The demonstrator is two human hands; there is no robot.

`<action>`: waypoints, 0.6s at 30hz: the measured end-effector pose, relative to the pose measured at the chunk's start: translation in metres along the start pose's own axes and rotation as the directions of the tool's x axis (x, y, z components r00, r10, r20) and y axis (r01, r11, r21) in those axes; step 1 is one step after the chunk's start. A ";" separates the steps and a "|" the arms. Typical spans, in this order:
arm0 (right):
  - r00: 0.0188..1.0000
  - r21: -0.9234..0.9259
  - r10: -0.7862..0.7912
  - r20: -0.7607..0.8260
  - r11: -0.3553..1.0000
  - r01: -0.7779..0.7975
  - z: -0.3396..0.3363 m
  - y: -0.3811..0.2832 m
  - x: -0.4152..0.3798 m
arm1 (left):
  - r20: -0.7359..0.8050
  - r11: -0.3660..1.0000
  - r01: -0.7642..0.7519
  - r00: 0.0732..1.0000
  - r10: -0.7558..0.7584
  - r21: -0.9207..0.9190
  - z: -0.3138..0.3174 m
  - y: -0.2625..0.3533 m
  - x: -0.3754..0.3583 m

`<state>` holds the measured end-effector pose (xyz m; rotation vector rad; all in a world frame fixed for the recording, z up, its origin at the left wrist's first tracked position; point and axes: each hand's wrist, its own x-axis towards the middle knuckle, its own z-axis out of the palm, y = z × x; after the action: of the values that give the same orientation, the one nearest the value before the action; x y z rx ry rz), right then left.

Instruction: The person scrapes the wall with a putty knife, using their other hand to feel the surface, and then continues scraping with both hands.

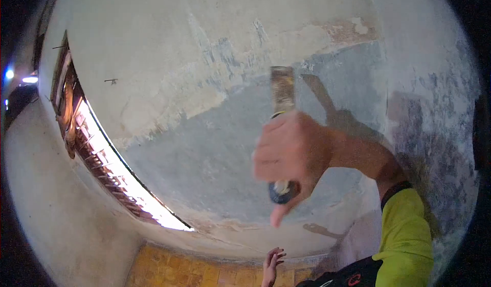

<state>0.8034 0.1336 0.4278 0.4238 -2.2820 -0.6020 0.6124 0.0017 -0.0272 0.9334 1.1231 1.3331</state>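
My right hand (291, 151) is raised in front of the wall (204, 138), its fingers wrapped round the handle of a scraper (283, 90). The scraper's flat, stained blade points up, overlapping the border between bare grey and pale coating in this view. The dark rounded butt of the handle shows below my fist, with my thumb stretched downward beside it. Slight motion blur softens the fist. Lower down, near the bottom edge, my left hand (273, 264) hangs in the air with loosely bent fingers apart and nothing in it.
A bright barred window opening (123, 179) curves along the left, with a brown piece (66, 115) at its upper end. A small metal hook (111, 81) sticks out of the wall. Another scuffed wall (434, 118) stands at right. Yellowish floor tiles (179, 269) lie below.
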 end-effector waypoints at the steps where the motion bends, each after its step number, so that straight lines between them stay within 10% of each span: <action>1: 0.997 0.060 -0.072 0.029 0.996 0.070 0.010 0.004 0.005 | -0.022 1.000 0.009 1.000 -0.009 -0.012 0.001 0.001 0.002; 8: 0.981 -0.128 -0.187 0.049 0.973 0.192 0.018 0.113 -0.004 | -0.193 0.991 -0.067 0.980 0.044 -0.117 0.003 -0.001 0.000; 18: 0.982 -0.052 -0.174 -0.079 0.984 0.170 0.018 0.083 0.005 | -0.221 0.992 -0.092 0.973 0.071 -0.084 -0.022 -0.002 -0.010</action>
<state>0.7770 0.2063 0.4638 0.6168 -2.1628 -0.7079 0.5926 -0.0106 -0.0334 0.7856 1.1870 1.5717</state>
